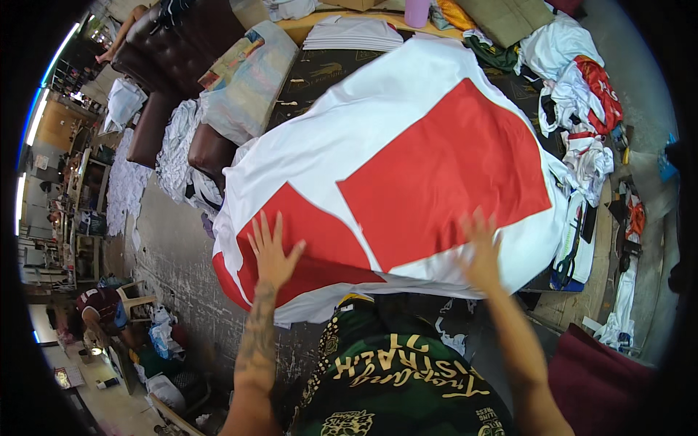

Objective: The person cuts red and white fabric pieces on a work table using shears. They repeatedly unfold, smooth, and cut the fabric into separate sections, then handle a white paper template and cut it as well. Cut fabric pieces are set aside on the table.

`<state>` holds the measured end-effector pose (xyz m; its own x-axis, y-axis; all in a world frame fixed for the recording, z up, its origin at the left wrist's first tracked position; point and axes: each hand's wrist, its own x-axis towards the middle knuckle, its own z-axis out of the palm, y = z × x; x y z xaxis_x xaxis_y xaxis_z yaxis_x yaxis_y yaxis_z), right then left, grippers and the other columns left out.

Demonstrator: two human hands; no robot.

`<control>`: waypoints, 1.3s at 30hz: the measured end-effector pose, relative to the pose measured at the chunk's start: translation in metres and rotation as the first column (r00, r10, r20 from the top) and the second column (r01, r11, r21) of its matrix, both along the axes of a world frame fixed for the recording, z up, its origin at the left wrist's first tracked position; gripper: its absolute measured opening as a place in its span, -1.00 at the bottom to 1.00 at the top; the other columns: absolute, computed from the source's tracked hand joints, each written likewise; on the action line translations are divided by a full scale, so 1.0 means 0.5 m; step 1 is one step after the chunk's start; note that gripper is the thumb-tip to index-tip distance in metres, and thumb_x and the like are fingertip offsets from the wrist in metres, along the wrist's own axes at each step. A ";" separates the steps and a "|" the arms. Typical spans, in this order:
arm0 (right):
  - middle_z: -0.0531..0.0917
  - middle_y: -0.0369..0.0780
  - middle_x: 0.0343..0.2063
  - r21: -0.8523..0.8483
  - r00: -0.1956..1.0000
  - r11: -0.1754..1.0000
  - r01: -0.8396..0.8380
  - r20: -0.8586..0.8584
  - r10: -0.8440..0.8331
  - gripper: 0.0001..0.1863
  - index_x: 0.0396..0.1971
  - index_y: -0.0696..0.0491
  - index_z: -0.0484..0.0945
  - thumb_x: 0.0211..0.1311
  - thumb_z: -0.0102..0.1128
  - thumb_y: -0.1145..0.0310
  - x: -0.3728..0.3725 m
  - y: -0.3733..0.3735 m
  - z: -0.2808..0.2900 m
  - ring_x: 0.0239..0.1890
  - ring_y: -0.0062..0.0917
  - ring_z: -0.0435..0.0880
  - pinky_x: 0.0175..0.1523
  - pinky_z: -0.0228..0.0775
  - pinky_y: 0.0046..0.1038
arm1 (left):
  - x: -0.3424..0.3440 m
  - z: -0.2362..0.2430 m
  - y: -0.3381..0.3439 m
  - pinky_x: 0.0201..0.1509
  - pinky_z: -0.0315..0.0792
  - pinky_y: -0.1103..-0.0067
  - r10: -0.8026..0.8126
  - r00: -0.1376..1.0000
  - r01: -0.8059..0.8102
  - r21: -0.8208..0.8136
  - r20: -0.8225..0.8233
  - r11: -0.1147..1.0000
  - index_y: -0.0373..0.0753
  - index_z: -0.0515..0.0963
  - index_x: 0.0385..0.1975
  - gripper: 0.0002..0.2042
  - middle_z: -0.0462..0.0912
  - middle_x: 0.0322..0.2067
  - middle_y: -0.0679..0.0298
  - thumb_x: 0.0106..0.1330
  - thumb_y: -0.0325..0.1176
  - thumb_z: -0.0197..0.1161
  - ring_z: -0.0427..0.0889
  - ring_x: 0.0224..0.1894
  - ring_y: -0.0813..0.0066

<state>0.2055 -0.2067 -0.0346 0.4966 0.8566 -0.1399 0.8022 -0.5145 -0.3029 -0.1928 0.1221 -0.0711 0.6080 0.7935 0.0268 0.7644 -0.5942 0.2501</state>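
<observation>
The red-and-white cloth [407, 94] is spread over the desk [309, 94], its near edge draping at 6 o'clock. Taking the cloth as the dial, its longer stretch seems to run from 8 to 2 o'clock. The left hand [273, 260] is at 8 o'clock, over the smaller red panel [309, 236]; the right hand [480, 256], at 4 to 5, is nearer the large red panel [451, 171]. From the left fingers most of the cloth lies toward 1 to 2 o'clock; from the right, toward 11. The left fingers are released, splayed flat with nothing pinched. The right ones look extended and loose too, but blur hides whether they touch.

Lettering shows in three places: large gold script and block letters on the wearer's shirt [407, 374] at 6 o'clock, a gold reptile emblem with script on the desk's dark cover at 10 to 11, and white letters on a red garment [600, 94] at 2.
</observation>
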 end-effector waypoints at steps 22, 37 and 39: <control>-0.11 -0.01 0.70 -0.204 0.880 0.867 0.454 -0.048 -0.472 0.05 0.65 -0.19 0.18 0.28 0.25 -0.39 -0.115 0.079 -0.144 0.68 0.23 -0.27 0.57 -0.51 0.49 | 0.374 -0.083 0.517 0.60 -0.14 -0.31 0.047 0.979 -0.029 0.092 -0.197 0.995 -0.01 0.08 0.68 0.10 -0.03 0.65 -0.19 0.25 0.53 0.26 -0.11 0.68 -0.30; -0.06 -0.12 0.71 -0.123 0.869 0.883 0.454 0.281 -0.408 0.13 0.68 -0.19 0.09 0.24 0.20 -0.48 0.078 0.138 -0.141 0.70 0.13 -0.22 0.61 -0.44 0.39 | 0.623 -0.106 0.644 0.63 -0.16 -0.23 -0.033 0.998 0.043 0.184 -0.059 0.982 0.01 0.12 0.67 0.07 0.01 0.65 -0.10 0.28 0.59 0.15 -0.07 0.68 -0.20; -0.08 -0.16 0.71 -0.085 0.881 0.907 0.412 0.292 -0.373 0.11 0.69 -0.24 0.05 0.28 0.11 -0.53 0.200 0.153 -0.142 0.70 0.14 -0.21 0.60 -0.41 0.41 | 0.701 -0.133 0.686 0.64 -0.16 -0.22 0.008 0.998 0.005 0.220 -0.059 0.976 0.01 0.12 0.67 0.08 0.01 0.65 -0.09 0.28 0.62 0.11 -0.08 0.69 -0.20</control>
